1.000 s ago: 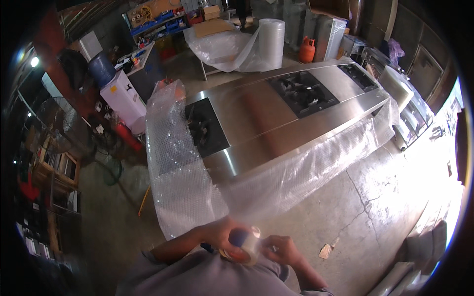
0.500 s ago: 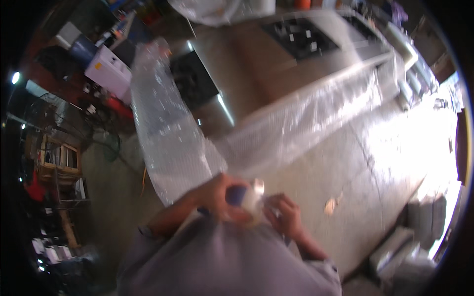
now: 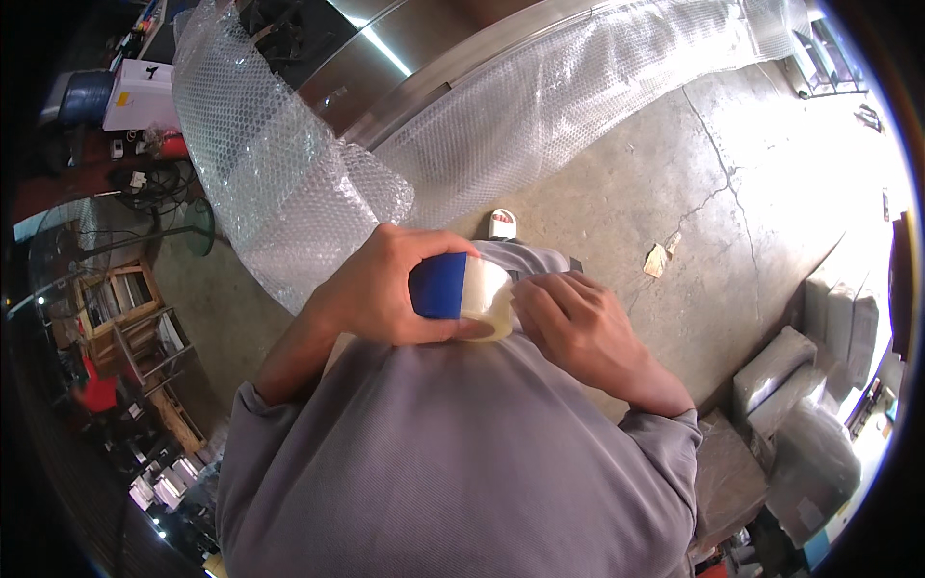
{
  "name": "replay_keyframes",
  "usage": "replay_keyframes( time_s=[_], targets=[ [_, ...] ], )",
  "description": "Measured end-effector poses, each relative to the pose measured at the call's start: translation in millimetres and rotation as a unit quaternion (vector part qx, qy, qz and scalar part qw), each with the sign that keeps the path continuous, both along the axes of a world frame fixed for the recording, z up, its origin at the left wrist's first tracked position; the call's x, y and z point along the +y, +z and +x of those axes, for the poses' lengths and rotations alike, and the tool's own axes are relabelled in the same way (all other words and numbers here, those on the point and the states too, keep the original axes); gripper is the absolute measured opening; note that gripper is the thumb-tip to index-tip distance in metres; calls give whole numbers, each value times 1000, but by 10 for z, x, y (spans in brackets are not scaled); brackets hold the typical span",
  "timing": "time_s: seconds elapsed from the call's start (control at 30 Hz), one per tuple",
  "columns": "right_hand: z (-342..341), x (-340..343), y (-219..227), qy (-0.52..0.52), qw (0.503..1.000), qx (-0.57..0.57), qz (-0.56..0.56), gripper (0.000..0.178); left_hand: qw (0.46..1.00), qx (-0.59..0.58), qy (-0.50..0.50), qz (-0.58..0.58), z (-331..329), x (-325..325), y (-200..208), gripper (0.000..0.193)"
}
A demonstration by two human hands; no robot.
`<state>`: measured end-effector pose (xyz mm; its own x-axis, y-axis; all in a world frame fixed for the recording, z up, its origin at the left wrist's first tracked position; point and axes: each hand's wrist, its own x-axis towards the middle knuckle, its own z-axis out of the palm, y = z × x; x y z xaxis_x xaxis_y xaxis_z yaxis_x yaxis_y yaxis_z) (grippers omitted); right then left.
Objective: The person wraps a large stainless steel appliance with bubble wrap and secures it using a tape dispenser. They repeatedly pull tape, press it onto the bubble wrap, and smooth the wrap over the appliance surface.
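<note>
- Head view: the tape roll (image 3: 488, 287) is held in front of the grey shirt (image 3: 458, 443), clamped between the thumb and fingers of the left hand (image 3: 374, 286).
- By the right hand (image 3: 583, 323), fingers are curled together at the roll's right edge; whether a tape end is pinched cannot be told.
- Covering looks partial: the steel unit (image 3: 424, 40) is edged by bubble wrap (image 3: 260, 144), its visible top left bare; no taped seam can be made out.
- The unit's far part is cut off above.

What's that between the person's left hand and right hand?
In the head view, a pale roll, apparently tape, with a blue part, lies between them: the left hand grasps it; the right hand is at its edge.
</note>
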<state>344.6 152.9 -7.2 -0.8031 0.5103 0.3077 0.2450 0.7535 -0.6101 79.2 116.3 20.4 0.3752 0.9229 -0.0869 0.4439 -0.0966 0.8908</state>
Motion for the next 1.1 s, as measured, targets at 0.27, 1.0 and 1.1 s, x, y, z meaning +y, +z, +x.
replay_keyframes(
  time_s=[0.27, 1.0, 1.1],
  targets=[
    [1, 109, -55, 71, 997, -29, 12, 23, 1000, 4, 8, -3, -11, -55, -44, 58],
    [45, 44, -168, 28, 999, -7, -31, 20, 1000, 10, 16, -11, 12, -84, -73, 59],
    [66, 59, -185, 32, 999, -28, 10, 22, 1000, 3, 4, 11, 44, -26, -75, 56]
  ],
)
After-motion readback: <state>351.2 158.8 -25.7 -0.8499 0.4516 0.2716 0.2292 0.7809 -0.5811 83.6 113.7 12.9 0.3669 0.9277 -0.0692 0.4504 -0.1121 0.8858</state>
